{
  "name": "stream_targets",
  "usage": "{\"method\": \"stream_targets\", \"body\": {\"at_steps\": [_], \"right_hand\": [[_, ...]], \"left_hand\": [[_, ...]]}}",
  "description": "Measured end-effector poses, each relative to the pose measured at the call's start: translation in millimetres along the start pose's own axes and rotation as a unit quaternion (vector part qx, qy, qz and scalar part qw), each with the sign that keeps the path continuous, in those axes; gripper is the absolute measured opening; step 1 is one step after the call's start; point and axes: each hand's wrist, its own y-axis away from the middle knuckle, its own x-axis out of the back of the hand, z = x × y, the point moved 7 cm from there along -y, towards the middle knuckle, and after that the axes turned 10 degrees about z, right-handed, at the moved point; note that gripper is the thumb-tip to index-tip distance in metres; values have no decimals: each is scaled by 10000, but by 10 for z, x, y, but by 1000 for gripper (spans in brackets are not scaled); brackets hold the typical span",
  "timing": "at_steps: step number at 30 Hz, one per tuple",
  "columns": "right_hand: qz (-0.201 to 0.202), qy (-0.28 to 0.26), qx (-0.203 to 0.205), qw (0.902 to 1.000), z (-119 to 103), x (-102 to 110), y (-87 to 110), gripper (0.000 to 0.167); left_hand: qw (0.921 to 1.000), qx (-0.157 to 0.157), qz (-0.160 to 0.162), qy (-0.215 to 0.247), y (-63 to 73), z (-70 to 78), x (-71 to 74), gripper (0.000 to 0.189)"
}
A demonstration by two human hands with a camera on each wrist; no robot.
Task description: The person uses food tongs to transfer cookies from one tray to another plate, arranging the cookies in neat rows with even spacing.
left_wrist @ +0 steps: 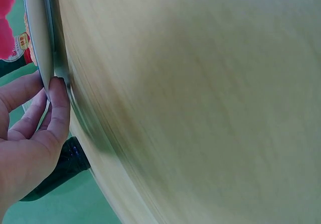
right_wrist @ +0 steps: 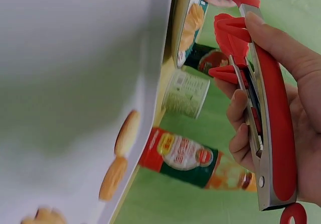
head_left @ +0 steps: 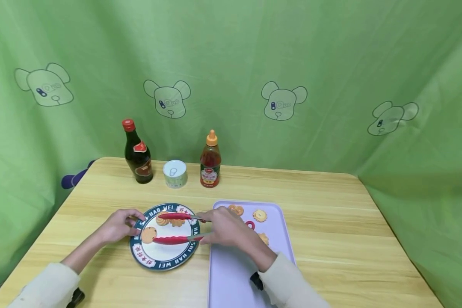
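Note:
My left hand [head_left: 120,223] pinches the left rim of a round plate [head_left: 165,265] with a dark lettered border. In the left wrist view its thumb and fingers [left_wrist: 59,103] lie on either side of the plate's edge. My right hand [head_left: 226,226] grips red-and-silver tongs [head_left: 173,240], whose spread red tips reach over the plate from the right. A round cookie [head_left: 149,235] sits on the plate near the lower tip. A swirled cookie [head_left: 162,220] and another cookie [head_left: 177,223] lie under and beside the upper tip, partly covered. Nothing shows gripped between the tips.
Right of the plate lies a lilac tray [head_left: 231,273] with a pretzel-shaped cookie [head_left: 237,209], a round cookie [head_left: 259,215] and another cookie [head_left: 263,238]. Behind stand a dark red-capped bottle [head_left: 138,156], a can [head_left: 175,174] and a sauce bottle [head_left: 210,164]. A green curtain [head_left: 231,51] hangs behind.

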Motion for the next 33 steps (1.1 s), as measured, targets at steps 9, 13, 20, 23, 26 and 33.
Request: {"method": "stream_targets", "body": {"at_steps": [9,13,20,23,26,33], "right_hand": [[387,-26,-229,9990,352,225,273,68],[600,-93,-367,9975,529,307,411,69],[730,-81,-835,9938,841,395,576,71],[729,-74,-997,9923,950,432,635,72],[756,-58,-1096,9911,1054,482,696,74],[768,57,-1354,9878,1305,579,844,74]], "left_hand": [[10000,28,48,-78,-2,-12,-6,33],[9999,51,36,-121,-2,-11,1,34],[9999,54,46,-134,-4,-9,2,34],[9999,53,54,-118,-2,-10,-4,33],[9999,63,48,-94,0,-8,-10,33],[9999,83,52,-108,5,1,-13,34]]}}
